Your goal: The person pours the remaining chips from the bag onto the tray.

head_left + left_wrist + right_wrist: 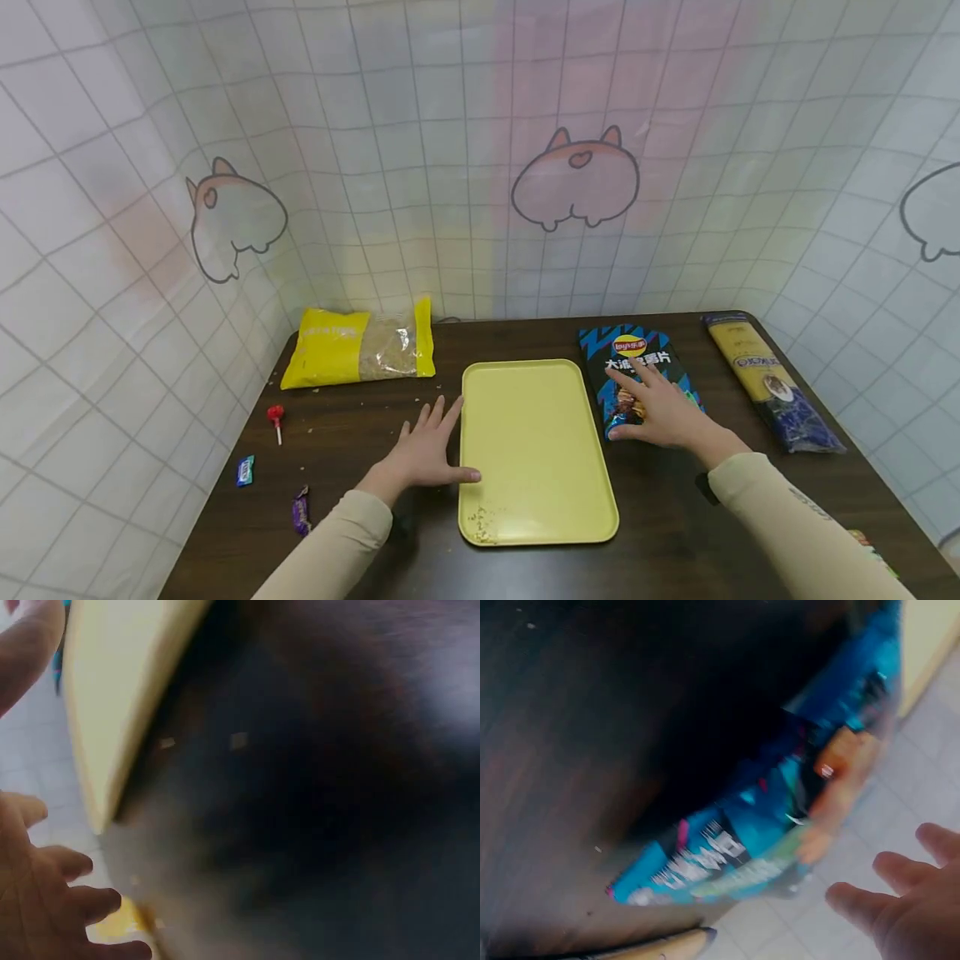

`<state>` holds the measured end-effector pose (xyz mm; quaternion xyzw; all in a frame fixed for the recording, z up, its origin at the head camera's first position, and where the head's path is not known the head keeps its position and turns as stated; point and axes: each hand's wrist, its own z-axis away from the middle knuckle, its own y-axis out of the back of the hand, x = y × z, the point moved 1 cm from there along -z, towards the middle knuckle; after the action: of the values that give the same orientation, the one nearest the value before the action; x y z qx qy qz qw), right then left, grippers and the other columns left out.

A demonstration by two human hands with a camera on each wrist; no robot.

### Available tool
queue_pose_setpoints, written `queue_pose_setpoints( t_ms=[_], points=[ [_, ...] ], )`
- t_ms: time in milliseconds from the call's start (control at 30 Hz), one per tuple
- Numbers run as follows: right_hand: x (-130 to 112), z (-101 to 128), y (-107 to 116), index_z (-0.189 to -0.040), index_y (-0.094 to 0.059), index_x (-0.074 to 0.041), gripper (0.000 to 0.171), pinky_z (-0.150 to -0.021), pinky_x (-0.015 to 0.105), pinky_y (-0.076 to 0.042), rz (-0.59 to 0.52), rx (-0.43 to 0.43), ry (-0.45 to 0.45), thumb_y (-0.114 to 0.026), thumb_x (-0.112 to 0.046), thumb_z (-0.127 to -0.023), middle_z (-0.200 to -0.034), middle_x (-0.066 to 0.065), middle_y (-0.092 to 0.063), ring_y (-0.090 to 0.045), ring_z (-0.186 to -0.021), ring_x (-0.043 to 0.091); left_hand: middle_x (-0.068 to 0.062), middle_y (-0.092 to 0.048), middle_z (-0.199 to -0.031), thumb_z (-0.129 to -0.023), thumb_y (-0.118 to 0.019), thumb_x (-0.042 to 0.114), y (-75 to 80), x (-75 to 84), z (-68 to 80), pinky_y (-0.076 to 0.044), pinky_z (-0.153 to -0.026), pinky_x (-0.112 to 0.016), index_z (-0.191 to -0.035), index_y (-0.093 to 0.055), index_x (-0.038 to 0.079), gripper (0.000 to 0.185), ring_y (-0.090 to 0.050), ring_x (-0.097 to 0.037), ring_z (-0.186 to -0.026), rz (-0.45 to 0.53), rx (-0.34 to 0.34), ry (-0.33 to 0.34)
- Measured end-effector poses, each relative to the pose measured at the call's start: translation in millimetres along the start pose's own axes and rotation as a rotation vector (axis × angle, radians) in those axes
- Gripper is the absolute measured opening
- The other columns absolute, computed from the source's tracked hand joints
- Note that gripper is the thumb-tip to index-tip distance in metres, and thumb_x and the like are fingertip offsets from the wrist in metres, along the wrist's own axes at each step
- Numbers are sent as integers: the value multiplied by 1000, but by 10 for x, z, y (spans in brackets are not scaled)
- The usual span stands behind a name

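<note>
Left hand [426,454] rests flat, fingers spread, beside the yellow tray [534,450]; right hand [660,408] lies open-fingered on the chip bag [633,367] right of it.

Table [360,417]: dark wood-grain top, showing a slight sheen. Tray [534,450]: yellow plastic, smooth, looking matt. Chip bag [633,375]: glossy printed foil, reflecting light. Yellow bag [358,343]: shiny plastic film with a clear window. Pasta packet [772,379]: glossy film. Sleeves: beige matt cloth.

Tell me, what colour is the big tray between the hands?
The tray is pale yellow, clearest in the head view.
</note>
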<state>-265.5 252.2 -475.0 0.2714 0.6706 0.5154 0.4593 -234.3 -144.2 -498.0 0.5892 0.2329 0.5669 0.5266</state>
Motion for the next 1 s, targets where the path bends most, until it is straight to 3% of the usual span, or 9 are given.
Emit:
queue_pose_setpoints(
  t_ms=[167,433,800,1000],
  points=[
    [53,-11,-164,-156,-43,-13,93,-104,84,-24,22,-49,4,-86,-45,-79,-163,34,-24,-22,-144,67,-21,-16,-171,-76,-86,57,-168,-61,-7,-16,-116,-77,-166,-19,18,118,-15,-52,-155,61,-39,5],
    [71,-78,-354,-155,-45,-15,92,-103,85,-24,80,-147,-47,-85,-48,-79,-162,32,-28,-26,-142,67,-21,-20,-170,-73,-89,54,-227,-92,-13,-13,-115,-79,-165,-24,22,117,-11,-53,-155,82,-67,11],
    [136,-182,-442,-143,-60,-18,75,-101,88,-23,40,-136,-115,-85,-49,-78,-154,30,-42,-35,-139,62,-18,-20,-170,-72,-88,57,-248,-118,-50,-14,-116,-78,-165,-24,24,118,-10,-51,-156,59,-80,22],
    [176,-208,-474,-135,-67,-18,60,-95,85,-35,23,-97,-123,-84,-41,-82,-146,28,-51,-48,-130,56,-19,-21,-170,-72,-89,56,-212,-97,-25,-15,-116,-78,-165,-24,23,118,-11,-51,-156,62,-81,22]
  ],
)
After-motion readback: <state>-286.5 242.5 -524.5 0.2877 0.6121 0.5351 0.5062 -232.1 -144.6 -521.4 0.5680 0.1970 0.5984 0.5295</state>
